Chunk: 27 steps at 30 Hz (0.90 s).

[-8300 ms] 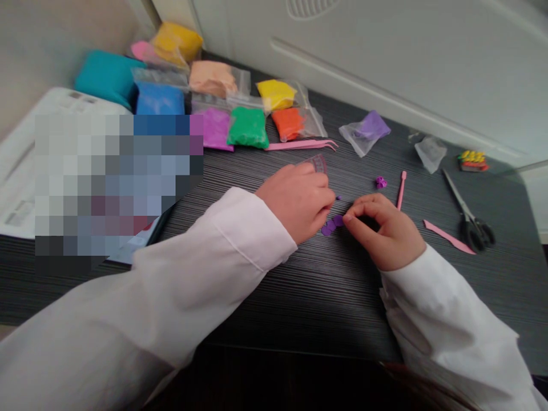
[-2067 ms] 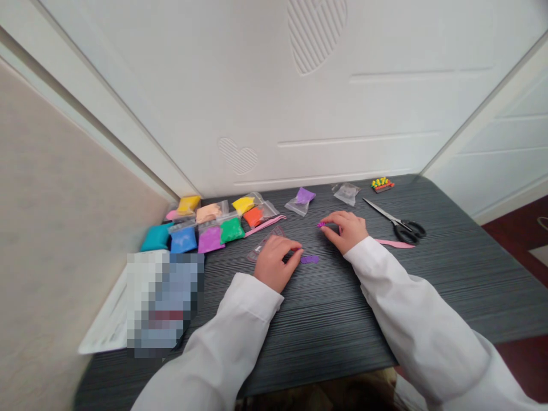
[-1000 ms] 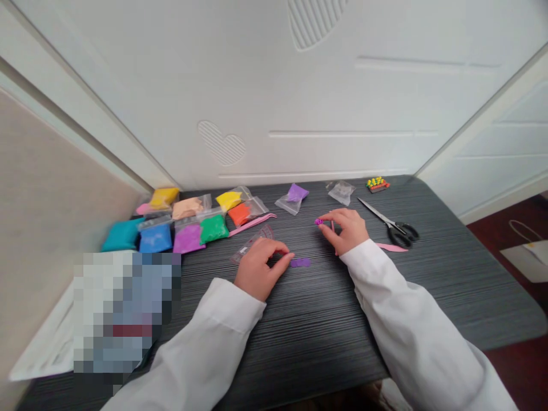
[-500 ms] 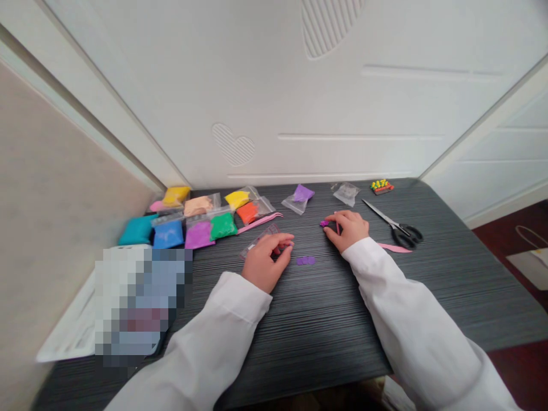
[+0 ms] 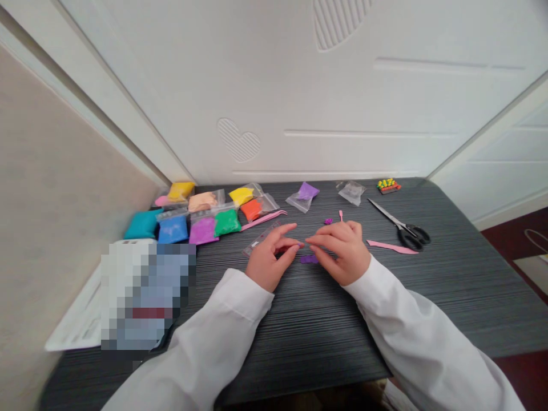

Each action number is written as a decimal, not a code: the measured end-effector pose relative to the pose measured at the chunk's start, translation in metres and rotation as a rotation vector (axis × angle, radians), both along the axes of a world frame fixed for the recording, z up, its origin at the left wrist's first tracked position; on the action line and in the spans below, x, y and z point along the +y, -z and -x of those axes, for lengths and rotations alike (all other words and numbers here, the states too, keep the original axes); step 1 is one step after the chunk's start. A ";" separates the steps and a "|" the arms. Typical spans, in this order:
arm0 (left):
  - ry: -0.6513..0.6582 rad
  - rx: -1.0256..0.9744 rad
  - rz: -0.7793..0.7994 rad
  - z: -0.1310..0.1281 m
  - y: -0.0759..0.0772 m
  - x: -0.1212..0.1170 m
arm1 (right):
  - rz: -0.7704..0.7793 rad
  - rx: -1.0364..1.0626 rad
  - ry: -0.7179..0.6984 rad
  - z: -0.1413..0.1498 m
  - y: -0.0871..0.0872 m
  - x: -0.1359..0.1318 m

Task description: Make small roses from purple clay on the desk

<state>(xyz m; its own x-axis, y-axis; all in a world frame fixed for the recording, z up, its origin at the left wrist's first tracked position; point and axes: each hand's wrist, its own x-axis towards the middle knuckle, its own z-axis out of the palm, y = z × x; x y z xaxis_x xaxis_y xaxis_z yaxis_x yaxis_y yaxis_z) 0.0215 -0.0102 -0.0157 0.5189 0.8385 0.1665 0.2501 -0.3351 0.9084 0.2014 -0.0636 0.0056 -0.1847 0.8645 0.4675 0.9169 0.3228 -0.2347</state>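
My left hand [image 5: 274, 249] is closed in a pinch, with a small purple clay piece [image 5: 301, 245] at its fingertips. Meeting it from the right, my right hand [image 5: 340, 251] has its thumb and fingers drawn together close to that piece; what they grip, if anything, is too small to make out. A short row of flat purple clay discs [image 5: 308, 259] lies on the table just below the fingertips, partly covered by my right hand. Beyond my right hand sit a little magenta clay cluster [image 5: 328, 221] and a thin pink tool [image 5: 341, 215], partly hidden.
Bags of coloured clay [image 5: 204, 228] and pink tweezers [image 5: 264, 220] fill the back left. A purple clay bag [image 5: 307, 191] and a clear bag [image 5: 351, 192] lie behind. Scissors [image 5: 413, 235], a pink knife [image 5: 391, 246] and a yellow-orange clay model [image 5: 387, 185] are right.
My right hand has left the magenta cluster, which now rests on the table, and has moved left to my left hand's fingertips. The view has shifted slightly.
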 end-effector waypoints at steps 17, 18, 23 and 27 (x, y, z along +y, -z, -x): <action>0.065 0.167 -0.236 0.001 -0.004 -0.004 | -0.031 0.102 0.019 0.001 0.005 0.004; 0.067 0.187 -0.279 0.001 -0.003 -0.003 | -0.035 0.126 0.047 -0.003 0.004 0.005; 0.099 0.310 -0.448 -0.001 0.000 -0.001 | -0.017 0.232 0.129 -0.022 0.000 0.007; 0.077 0.391 -0.490 -0.003 0.002 -0.001 | 0.017 0.307 0.136 -0.025 -0.002 0.008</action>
<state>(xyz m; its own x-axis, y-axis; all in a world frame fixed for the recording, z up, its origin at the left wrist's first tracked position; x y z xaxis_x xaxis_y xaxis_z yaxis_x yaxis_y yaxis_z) 0.0246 -0.0112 -0.0172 0.6746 0.6709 0.3079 0.4911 -0.7194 0.4912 0.2268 -0.0559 0.0075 0.0798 0.8798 0.4686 0.8372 0.1960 -0.5106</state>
